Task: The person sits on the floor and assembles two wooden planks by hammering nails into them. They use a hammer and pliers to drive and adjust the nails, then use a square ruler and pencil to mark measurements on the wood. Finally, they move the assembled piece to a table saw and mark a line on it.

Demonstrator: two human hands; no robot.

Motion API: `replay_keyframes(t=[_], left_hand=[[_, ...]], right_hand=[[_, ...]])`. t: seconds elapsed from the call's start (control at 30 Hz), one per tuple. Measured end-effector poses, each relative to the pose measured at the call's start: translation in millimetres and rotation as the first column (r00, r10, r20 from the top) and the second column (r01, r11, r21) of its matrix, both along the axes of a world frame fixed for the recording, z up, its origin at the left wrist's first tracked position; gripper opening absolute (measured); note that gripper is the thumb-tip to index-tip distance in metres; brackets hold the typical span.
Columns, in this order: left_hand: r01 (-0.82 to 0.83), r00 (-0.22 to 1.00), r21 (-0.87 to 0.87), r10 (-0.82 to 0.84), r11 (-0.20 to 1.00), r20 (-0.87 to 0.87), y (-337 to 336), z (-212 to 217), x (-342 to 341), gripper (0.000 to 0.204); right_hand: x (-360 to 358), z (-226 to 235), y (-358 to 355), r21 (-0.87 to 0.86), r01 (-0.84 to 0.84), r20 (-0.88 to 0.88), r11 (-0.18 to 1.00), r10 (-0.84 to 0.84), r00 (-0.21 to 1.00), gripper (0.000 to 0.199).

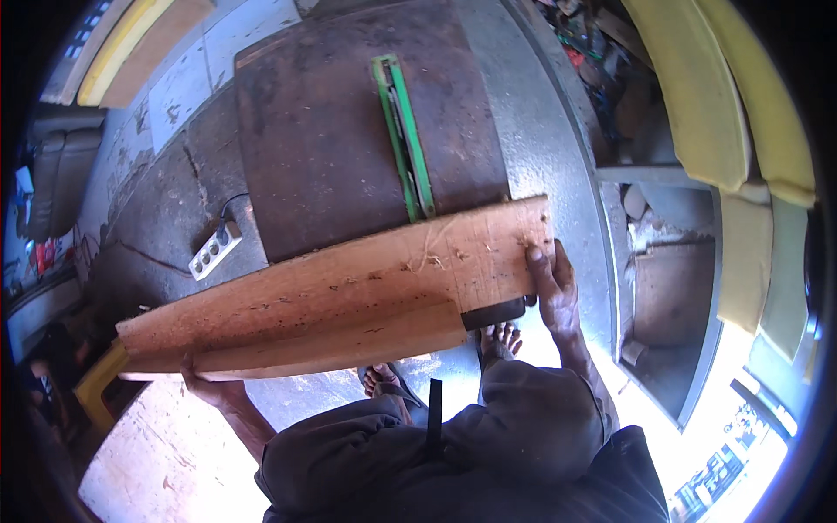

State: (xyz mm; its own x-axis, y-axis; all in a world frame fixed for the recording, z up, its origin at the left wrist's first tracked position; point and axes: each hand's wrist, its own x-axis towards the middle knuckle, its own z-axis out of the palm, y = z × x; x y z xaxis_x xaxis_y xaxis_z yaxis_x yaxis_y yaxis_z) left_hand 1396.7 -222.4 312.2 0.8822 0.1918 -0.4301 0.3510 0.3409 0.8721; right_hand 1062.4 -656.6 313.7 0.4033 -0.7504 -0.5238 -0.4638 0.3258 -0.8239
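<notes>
A long, light reddish-brown wooden board (pixel 349 283) spans the view in front of me, tilted with its right end farther away. A second wooden strip runs along its near edge. Dark marks, small holes and loose pale fibres show on its face. At the left end, my left hand (pixel 209 386) grips the near edge, most of its fingers hidden underneath. My right hand (pixel 556 283) is wrapped around the right end, thumb on top. Close to that hand a dark block (pixel 494 315) shows under the board. Beyond lies a narrow green metal frame (pixel 404 139).
The green frame rests on a dark brown panel (pixel 305 148) on the floor. A white power strip (pixel 215 251) with a black plug lies to the left. Yellow foam pieces (pixel 697 87) and an open wooden frame (pixel 671 296) stand right. My sandalled feet are below the board.
</notes>
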Motion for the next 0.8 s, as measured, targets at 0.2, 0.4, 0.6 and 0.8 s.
replay_keyframes(t=[0.2, 0.4, 0.6, 0.8], left_hand=[[0.210, 0.977, -0.074, -0.212, 0.975, -0.019, 22.3, 6.4, -3.0, 0.068], [0.350, 0.913, -0.180, -0.378, 0.919, -0.156, 2.4, 15.0, -67.9, 0.065], [0.700, 0.633, -0.187, -0.720, 0.689, -0.284, 4.6, -35.2, -82.9, 0.060], [0.894, 0.292, -0.224, -0.884, 0.388, -0.366, -52.2, -81.2, -101.8, 0.055]], right_hand=[[-11.4, -1.9, 4.1, -0.145, -0.006, -0.078, 0.989, -0.006, 0.997, 0.064], [-109.4, -2.3, 59.3, -0.268, 0.176, -0.039, 0.947, -0.194, 0.980, 0.068], [-250.1, -48.9, 146.6, -0.250, 0.423, 0.077, 0.871, -0.418, 0.905, 0.078], [-303.1, -107.4, 205.5, -0.252, 0.640, -0.115, 0.726, -0.679, 0.725, 0.088]])
